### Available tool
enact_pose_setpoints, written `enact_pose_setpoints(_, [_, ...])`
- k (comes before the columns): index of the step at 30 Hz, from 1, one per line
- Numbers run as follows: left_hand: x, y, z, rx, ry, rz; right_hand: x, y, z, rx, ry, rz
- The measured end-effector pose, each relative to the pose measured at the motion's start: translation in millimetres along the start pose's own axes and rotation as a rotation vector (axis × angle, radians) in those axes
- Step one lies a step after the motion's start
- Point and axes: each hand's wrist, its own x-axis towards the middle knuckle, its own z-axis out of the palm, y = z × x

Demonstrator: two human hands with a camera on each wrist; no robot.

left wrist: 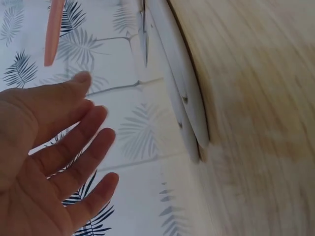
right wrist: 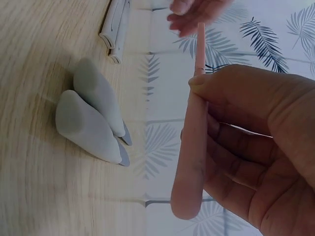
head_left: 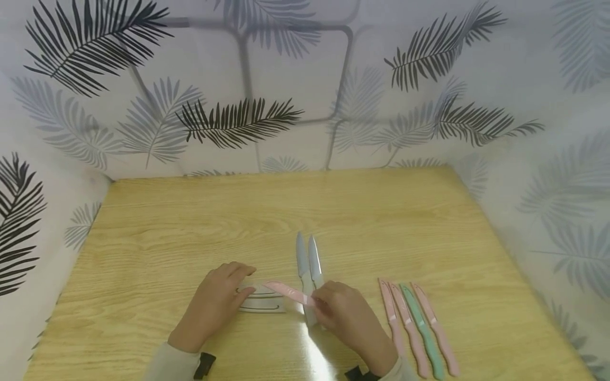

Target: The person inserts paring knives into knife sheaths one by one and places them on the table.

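Observation:
My right hand (head_left: 345, 317) pinches a pink knife (head_left: 288, 291) by its handle, thumb on one side, its pink blade end pointing left. In the right wrist view the knife's handle (right wrist: 189, 167) is raised above the table. My left hand (head_left: 216, 301) has loosely spread fingers with nothing between them, as the left wrist view shows. Close by it lie two white knife sheaths (head_left: 262, 304), side by side. Two bare-bladed knives with white handles (right wrist: 91, 115) lie parallel under and beyond the pink knife, their blades (head_left: 301, 254) pointing away from me.
At the right, several knives lie in a row: pink ones (head_left: 414, 341) and a green one (head_left: 421, 330). All rest on a wood-grain table (head_left: 190, 222). A leaf-patterned cloth (head_left: 305, 84) hangs behind the table and along its sides.

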Motion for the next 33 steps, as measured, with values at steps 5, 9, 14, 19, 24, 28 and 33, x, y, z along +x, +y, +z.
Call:
enact_pose_setpoints(5, [-2.1,-8.4,-2.9,0.034,-0.108,-0.068,-4,3,-1,0.011,0.031,0.024])
enact_pose_setpoints(9, [-3.5,-11.5,-1.2,0.051,-0.122,-0.073,-12,9,-3,0.017,0.067,0.065])
enact_pose_setpoints(14, [-5.0,-14.1,2.8,0.064,-0.125,-0.064,-32,24,-15,0.034,0.113,0.215])
enact_pose_setpoints(19, [-5.7,-14.2,3.9,0.063,-0.119,-0.059,-60,43,-35,-0.014,0.110,0.369])
enact_pose_setpoints(24, [-6.1,-14.2,3.8,0.064,-0.124,-0.053,-101,65,-57,-0.055,0.094,0.552])
enact_pose_setpoints(28, [-6.5,-14.5,3.5,0.071,-0.135,-0.049,-132,85,-77,-0.090,0.022,0.738])
enact_pose_setpoints(33, [-4.8,-14.9,3.8,0.077,-0.145,-0.045,-159,105,-92,-0.164,-0.080,0.838])
